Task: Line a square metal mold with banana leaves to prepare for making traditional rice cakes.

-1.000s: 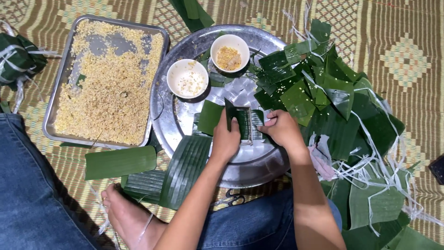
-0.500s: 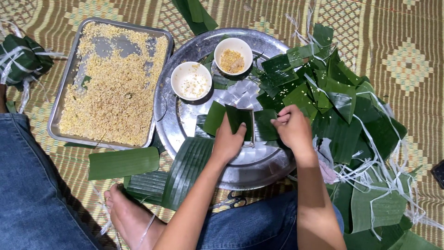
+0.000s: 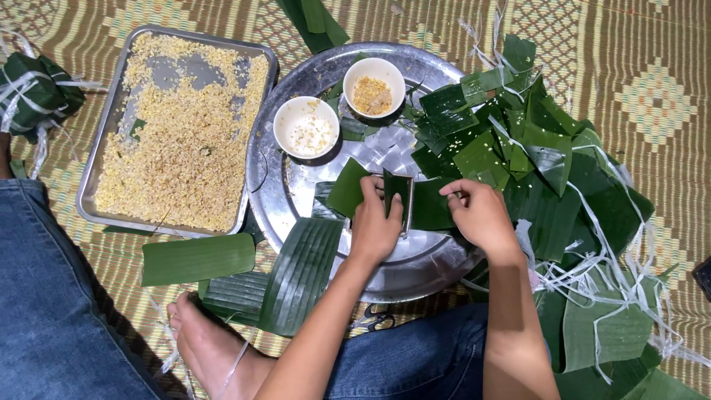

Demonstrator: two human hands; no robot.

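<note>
My left hand [image 3: 375,228] presses on folded green banana leaves [image 3: 400,198] that line a small square mould on the round metal tray [image 3: 285,181]. My right hand [image 3: 480,216] pinches the leaf edge on the mould's right side. Both hands rest over the front part of the tray. Two white bowls sit at the back of the tray: one [image 3: 306,127] with a few grains, one [image 3: 374,87] with yellow filling.
A rectangular metal pan [image 3: 178,130] of yellowish rice lies to the left. Cut leaf strips [image 3: 300,270] lie by my bare foot [image 3: 207,348]. A heap of leaf pieces and white ties [image 3: 570,192] lies on the right. A wrapped leaf parcel [image 3: 33,92] sits far left. Woven mat underneath.
Both hands have stayed over the leaf-lined mould; the right hand's fingers shifted slightly along the leaf edge. Nothing else moved.
</note>
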